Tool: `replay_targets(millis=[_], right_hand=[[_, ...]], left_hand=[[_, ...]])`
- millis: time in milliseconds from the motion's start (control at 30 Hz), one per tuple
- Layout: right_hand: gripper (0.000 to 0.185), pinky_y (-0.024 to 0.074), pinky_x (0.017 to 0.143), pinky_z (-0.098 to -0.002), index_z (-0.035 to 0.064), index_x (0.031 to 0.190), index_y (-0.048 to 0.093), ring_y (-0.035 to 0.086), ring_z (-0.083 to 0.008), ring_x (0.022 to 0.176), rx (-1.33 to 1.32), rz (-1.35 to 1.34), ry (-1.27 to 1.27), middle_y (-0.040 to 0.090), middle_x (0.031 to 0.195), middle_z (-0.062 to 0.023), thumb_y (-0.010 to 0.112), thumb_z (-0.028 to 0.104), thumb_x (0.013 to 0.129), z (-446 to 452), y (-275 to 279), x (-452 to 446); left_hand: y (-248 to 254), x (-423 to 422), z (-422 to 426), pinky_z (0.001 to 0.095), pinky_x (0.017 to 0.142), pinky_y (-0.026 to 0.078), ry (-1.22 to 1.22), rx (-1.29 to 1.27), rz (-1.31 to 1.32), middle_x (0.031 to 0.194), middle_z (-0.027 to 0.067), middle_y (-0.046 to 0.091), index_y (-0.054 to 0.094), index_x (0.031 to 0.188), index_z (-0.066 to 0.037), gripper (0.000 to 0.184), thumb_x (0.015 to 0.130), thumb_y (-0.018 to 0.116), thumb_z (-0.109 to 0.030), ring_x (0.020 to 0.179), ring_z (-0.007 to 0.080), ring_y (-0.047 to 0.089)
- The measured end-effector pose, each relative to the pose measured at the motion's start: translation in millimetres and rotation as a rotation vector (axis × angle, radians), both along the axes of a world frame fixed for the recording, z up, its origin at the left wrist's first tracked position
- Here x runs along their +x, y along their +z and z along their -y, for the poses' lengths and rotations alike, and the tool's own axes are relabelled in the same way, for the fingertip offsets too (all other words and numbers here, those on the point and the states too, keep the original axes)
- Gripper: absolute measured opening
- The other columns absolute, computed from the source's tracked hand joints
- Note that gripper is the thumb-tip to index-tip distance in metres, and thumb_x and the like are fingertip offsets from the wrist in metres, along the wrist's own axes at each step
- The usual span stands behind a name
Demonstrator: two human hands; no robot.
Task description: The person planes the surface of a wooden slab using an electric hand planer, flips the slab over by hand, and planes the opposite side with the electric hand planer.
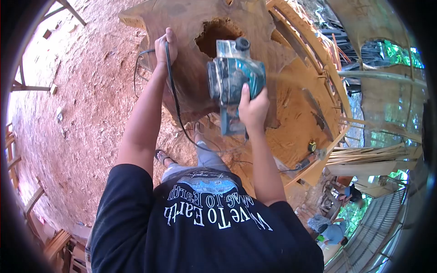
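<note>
My right hand is wrapped round the handle of a teal electric hand planer, which rests on a wide, irregular wooden slab. A hollow with rough edges opens in the slab just beyond the planer. Dust sprays from the tool toward the right. My left hand is closed on a black power cord at the slab's left side, thumb pointing up. From there the cord loops down past my legs toward the planer's rear.
Orange sawdust covers the surface right of the slab, beside a curved wooden frame. A yellow tape measure and a power tool lie there. Wood shavings cover the ground at left. Another person is at lower right.
</note>
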State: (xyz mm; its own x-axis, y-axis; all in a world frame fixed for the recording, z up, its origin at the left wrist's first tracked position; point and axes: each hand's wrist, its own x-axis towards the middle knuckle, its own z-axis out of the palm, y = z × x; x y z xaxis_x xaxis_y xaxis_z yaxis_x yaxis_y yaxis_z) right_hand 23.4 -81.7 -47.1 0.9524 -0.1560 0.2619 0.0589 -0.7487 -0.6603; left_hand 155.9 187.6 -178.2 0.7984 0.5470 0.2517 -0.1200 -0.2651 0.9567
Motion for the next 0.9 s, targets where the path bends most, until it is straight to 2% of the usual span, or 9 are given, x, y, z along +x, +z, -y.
replay_targets(millis=[100,200,233,333,433,467,533,633,900], right_hand=[[0.040,0.0525,0.074,-0.0503,-0.0049,0.102,0.062,0.068,-0.0471,0.086,-0.054,0.008,-0.020,0.069,0.086,-0.0284,0.068,0.033,0.092,-3.7,-5.8,35.7],[0.042,0.0515,0.074,-0.0560,-0.0049,0.097,0.059,0.065,-0.0516,0.080,-0.068,0.061,-0.010,0.067,0.082,-0.0319,0.066,0.036,0.091,-12.7,-5.9,63.4],[0.042,0.0516,0.074,-0.0556,-0.0049,0.098,0.059,0.065,-0.0516,0.081,-0.060,0.048,0.033,0.067,0.084,-0.0315,0.066,0.036,0.091,-5.7,-9.5,67.1],[0.041,0.0526,0.075,-0.0536,-0.0048,0.101,0.059,0.066,-0.0504,0.084,0.001,0.029,0.127,0.068,0.088,-0.0301,0.066,0.035,0.092,12.3,-14.4,34.8],[0.043,0.0538,0.075,-0.0519,-0.0065,0.114,0.056,0.068,-0.0485,0.086,0.020,-0.012,0.206,0.069,0.092,-0.0290,0.067,0.029,0.092,46.8,-10.2,-49.4],[0.042,0.0543,0.081,-0.0446,-0.0071,0.118,0.057,0.071,-0.0397,0.090,0.092,-0.104,0.224,0.070,0.097,-0.0251,0.069,0.023,0.092,57.8,-1.9,-77.4],[0.042,0.0543,0.078,-0.0433,-0.0077,0.117,0.057,0.071,-0.0368,0.087,0.057,-0.127,0.258,0.070,0.096,-0.0237,0.070,0.022,0.091,80.2,-0.4,-119.7],[0.042,0.0541,0.075,-0.0439,-0.0070,0.117,0.057,0.071,-0.0379,0.086,0.100,-0.263,0.279,0.070,0.095,-0.0240,0.071,0.023,0.091,94.0,4.1,-129.8],[0.043,0.0543,0.064,-0.0495,-0.0071,0.110,0.057,0.069,-0.0464,0.075,-0.013,-0.187,0.324,0.068,0.078,-0.0278,0.071,0.028,0.090,32.9,9.9,-32.1]], left_hand=[[-0.8,1.7,-1.1,0.0347,0.056,0.034,-0.002,0.007,0.011,0.058,0.0017,0.040,0.042,0.062,-0.002,0.069,0.107,0.031,-0.054,0.057,0.0142,0.038],[1.1,2.3,-7.4,0.0444,0.064,0.044,-0.023,0.022,-0.107,0.059,0.0202,0.049,0.053,0.070,0.007,0.075,0.104,0.034,-0.057,0.059,0.0259,0.047],[3.1,0.4,-11.3,0.0462,0.066,0.045,-0.050,0.085,-0.113,0.060,0.0211,0.051,0.054,0.072,0.007,0.072,0.105,0.032,-0.053,0.059,0.0279,0.049],[23.4,-61.0,-9.1,0.0475,0.067,0.046,0.032,0.207,-0.120,0.062,0.0217,0.055,0.054,0.072,0.007,0.071,0.107,0.028,-0.050,0.060,0.0298,0.052],[8.0,-116.5,-4.6,0.0432,0.064,0.045,0.260,0.003,-0.219,0.062,0.0149,0.056,0.054,0.071,0.002,0.069,0.109,0.027,-0.049,0.059,0.0256,0.052],[12.2,-133.8,2.2,0.0415,0.063,0.045,0.356,-0.074,-0.239,0.063,0.0121,0.056,0.054,0.072,0.000,0.067,0.109,0.027,-0.050,0.059,0.0233,0.051],[6.6,-152.2,11.9,0.0399,0.062,0.043,0.440,-0.135,-0.281,0.065,0.0084,0.053,0.055,0.078,-0.002,0.060,0.110,0.030,-0.046,0.060,0.0198,0.049],[-37.1,-153.7,27.7,0.0422,0.071,0.044,0.526,-0.129,-0.303,0.076,0.0147,0.055,0.053,0.087,0.003,0.051,0.109,0.034,-0.039,0.073,0.0257,0.052],[-33.7,-154.2,34.8,0.0455,0.075,0.044,0.509,-0.082,-0.345,0.082,0.0224,0.058,0.053,0.096,0.004,0.047,0.109,0.035,-0.037,0.077,0.0353,0.054]])
